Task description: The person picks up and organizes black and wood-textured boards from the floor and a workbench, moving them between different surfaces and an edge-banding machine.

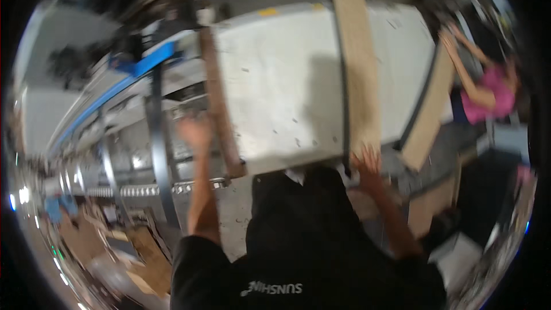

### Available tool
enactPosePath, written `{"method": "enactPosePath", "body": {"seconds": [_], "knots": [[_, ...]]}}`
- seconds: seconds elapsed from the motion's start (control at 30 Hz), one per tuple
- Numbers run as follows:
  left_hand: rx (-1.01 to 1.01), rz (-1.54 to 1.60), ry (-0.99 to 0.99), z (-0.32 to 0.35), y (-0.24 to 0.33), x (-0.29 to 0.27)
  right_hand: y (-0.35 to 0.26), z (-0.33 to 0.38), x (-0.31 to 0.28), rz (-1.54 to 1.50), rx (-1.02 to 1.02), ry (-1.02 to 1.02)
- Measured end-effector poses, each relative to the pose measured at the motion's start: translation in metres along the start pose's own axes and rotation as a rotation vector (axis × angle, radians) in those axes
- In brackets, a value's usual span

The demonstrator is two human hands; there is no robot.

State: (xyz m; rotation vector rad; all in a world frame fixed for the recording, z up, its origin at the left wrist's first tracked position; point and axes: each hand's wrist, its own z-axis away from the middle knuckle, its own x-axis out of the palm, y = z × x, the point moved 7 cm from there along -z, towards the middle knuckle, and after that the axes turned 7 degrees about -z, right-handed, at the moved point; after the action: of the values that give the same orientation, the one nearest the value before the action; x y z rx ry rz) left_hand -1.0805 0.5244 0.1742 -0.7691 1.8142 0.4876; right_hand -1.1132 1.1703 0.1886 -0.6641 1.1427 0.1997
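My right hand (368, 162) rests on the near end of a long light wood-look plank (360, 63), its fingers spread and stretched out. That plank lies across a white-topped table (275, 80) and reaches past its far edge; a dark strip runs down its left side. My left hand (195, 130), smeared by motion, is off the table's left side, beside a narrow reddish-brown board (219, 103) along that edge. Whether its fingers are closed cannot be made out. At the right, a second light plank (429, 112) slants over the table's edge, its far end at a co-worker's hands (449, 35).
To the left runs a roller conveyor (138, 161) with metal crossbars and a blue rail (123, 83). A co-worker in a pink top (495, 95) stands at the right. Cardboard pieces (146, 255) lie at the lower left. Small dark scraps dot the tabletop.
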Motion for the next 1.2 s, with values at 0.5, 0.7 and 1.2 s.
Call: {"method": "enactPosePath", "body": {"seconds": [0.5,0.7,1.2], "knots": [[-0.021,0.599,-0.401,0.012,-0.176,0.043,-0.003,-0.009,0.003,0.07,0.051,-0.048],[-0.014,1.03,-0.73,0.027,0.017,0.007,0.005,-0.005,0.009,0.024,0.034,-0.003],[-0.093,1.365,-1.049,0.054,0.483,0.006,0.025,0.01,0.004,-0.135,-0.065,0.108]]}}
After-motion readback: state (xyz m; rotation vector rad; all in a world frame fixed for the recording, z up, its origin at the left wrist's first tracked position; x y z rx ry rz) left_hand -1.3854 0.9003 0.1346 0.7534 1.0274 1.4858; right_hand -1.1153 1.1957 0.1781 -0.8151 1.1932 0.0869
